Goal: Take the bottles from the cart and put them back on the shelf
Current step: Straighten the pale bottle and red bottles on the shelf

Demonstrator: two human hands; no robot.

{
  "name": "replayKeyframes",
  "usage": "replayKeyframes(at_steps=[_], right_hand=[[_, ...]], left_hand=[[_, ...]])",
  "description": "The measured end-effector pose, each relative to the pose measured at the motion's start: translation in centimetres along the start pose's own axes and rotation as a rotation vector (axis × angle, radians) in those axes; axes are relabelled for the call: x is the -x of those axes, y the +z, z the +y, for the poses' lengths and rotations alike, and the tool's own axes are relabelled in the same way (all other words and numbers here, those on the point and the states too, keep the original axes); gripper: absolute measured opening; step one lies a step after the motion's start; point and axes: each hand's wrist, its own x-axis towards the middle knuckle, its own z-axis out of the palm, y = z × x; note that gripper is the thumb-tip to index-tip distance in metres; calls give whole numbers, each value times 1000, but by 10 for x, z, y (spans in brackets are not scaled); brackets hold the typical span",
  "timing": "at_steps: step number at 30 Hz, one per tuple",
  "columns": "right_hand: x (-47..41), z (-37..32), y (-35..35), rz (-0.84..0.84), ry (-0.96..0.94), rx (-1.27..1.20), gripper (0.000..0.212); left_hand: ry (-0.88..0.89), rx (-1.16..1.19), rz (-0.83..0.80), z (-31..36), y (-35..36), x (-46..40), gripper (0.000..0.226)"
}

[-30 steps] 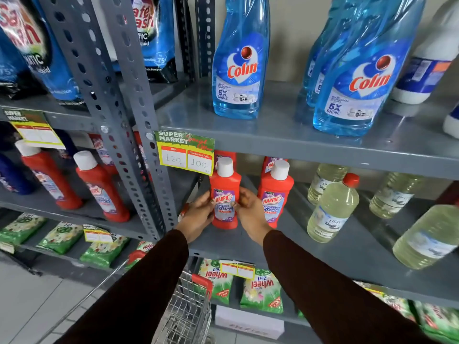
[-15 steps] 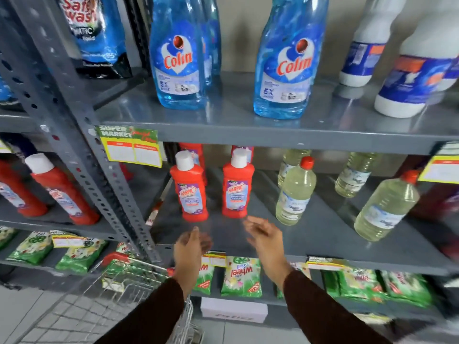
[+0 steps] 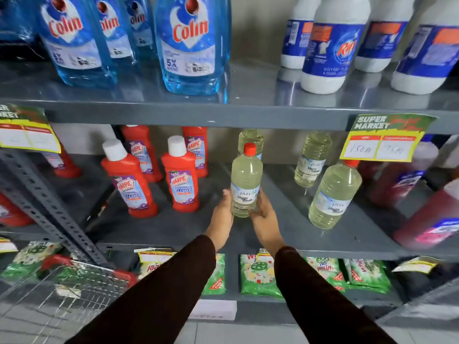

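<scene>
A clear bottle of pale yellow liquid with a red cap (image 3: 246,180) stands upright near the front of the grey middle shelf (image 3: 285,234). My left hand (image 3: 221,219) presses its left side and my right hand (image 3: 264,218) cups its right side and base. Two red Harpic bottles (image 3: 130,182) (image 3: 182,178) with white caps stand to the left of it, with more red ones behind. Similar pale bottles (image 3: 334,194) (image 3: 311,158) stand to the right. The wire cart (image 3: 74,284) with red handle ends shows at the lower left.
Blue Colin bottles (image 3: 191,45) and white Rin bottles (image 3: 327,45) fill the upper shelf. Dark red bottles (image 3: 432,219) crowd the middle shelf's right end. Green detergent packets (image 3: 258,274) lie on the lower shelf. A perforated grey upright (image 3: 47,202) slants at the left. Price tags (image 3: 383,137) hang from the shelf edges.
Both hands let go of the red Harpic bottle, drew back empty, then moved right and closed around the pale red-capped bottle. The view shifted right.
</scene>
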Motion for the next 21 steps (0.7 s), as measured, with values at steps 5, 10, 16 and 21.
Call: replayKeyframes(at_steps=[5,10,16,21], right_hand=[[7,34,-11,-3,-1,-10,68],[7,29,-19,21,-2,-76,62],[3,24,-28,87,81,-177,59],[-4,20,-25,87,117,-239,65]], left_hand=[[9,63,50,-22,15,-14,56],[-15,97,-13,-23,31,-7,57],[56,-104,225,-28,24,-13,92],[-13,-75,106,-7,25,-29,88]])
